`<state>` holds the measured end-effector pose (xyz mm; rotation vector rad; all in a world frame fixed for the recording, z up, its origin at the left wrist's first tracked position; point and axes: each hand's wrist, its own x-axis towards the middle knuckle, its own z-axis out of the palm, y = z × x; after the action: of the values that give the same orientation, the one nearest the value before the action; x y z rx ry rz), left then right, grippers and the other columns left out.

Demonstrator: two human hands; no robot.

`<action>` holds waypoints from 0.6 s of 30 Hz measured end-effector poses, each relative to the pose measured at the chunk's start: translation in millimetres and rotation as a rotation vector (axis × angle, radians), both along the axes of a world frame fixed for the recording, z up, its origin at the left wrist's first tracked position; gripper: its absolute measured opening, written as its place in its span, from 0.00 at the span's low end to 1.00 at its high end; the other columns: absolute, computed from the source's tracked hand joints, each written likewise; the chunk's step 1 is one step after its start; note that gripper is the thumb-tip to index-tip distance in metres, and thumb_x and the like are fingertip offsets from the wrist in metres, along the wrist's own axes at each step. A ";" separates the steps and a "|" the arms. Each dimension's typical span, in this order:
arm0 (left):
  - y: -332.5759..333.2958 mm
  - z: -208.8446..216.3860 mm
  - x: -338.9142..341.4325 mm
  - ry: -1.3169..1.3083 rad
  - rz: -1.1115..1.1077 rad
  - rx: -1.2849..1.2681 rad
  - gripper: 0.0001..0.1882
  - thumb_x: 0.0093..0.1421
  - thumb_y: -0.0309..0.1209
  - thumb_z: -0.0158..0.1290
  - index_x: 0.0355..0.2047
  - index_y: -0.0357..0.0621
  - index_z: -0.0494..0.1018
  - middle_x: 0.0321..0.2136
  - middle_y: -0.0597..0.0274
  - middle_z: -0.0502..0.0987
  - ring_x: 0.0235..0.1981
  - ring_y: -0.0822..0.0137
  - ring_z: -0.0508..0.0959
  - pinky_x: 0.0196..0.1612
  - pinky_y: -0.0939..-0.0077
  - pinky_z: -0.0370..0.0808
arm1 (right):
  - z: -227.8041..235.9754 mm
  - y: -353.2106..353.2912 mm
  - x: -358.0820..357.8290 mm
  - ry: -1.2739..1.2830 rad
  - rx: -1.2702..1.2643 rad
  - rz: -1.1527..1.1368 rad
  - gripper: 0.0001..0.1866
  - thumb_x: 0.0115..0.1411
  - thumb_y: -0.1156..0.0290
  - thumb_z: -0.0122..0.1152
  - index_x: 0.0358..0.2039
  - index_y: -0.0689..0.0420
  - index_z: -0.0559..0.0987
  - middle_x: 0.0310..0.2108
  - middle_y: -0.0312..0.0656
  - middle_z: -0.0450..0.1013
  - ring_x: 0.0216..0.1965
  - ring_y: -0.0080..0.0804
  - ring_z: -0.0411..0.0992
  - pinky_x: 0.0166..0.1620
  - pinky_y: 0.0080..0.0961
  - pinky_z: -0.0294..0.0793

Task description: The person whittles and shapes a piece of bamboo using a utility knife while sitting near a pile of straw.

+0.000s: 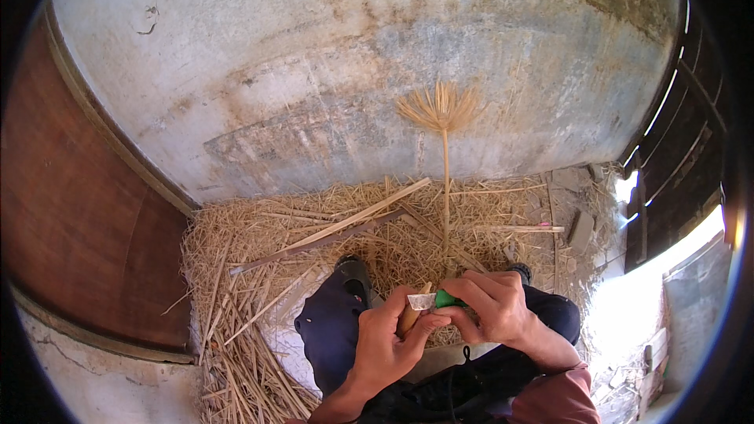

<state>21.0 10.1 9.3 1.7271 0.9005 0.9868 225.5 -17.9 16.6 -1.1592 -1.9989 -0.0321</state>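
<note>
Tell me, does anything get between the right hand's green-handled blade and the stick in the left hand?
Nothing visible does. The blade in the right hand overlaps the stick in the left hand; whether they touch, I can't tell.

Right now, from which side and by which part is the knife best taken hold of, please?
Take the knife by its green handle, probably best from the right: the handle lies at the right end, while the bare, flat blade points left, toward the tan piece in the left grip. The right grip is on the handle.
</note>
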 end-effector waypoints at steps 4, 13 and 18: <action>-2.9 5.3 0.2 0.041 0.006 0.002 0.17 0.65 0.36 0.70 0.34 0.38 0.75 0.16 0.72 0.68 0.21 0.86 0.63 0.22 0.80 0.61 | 0.3 -1.7 0.7 -0.011 0.002 -0.014 0.17 0.56 0.64 0.76 0.43 0.57 0.83 0.27 0.37 0.77 0.21 0.34 0.79 0.22 0.31 0.75; -6.5 8.5 -0.2 0.078 0.031 0.047 0.18 0.65 0.36 0.70 0.33 0.39 0.73 0.14 0.70 0.63 0.17 0.82 0.61 0.20 0.77 0.59 | -2.5 -2.1 -0.9 0.031 -0.006 0.003 0.18 0.57 0.64 0.76 0.44 0.57 0.83 0.27 0.38 0.78 0.21 0.35 0.79 0.22 0.31 0.75; -4.9 10.8 -0.9 0.044 0.003 0.044 0.19 0.64 0.36 0.71 0.34 0.36 0.72 0.14 0.65 0.64 0.16 0.79 0.62 0.19 0.77 0.61 | 1.4 -1.1 6.0 -0.003 -0.037 0.043 0.19 0.57 0.63 0.77 0.45 0.57 0.84 0.27 0.38 0.79 0.21 0.36 0.79 0.21 0.31 0.76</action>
<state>20.1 5.2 20.1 1.7915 0.9157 0.9799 231.5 -19.0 18.0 -1.1396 -2.0350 0.0255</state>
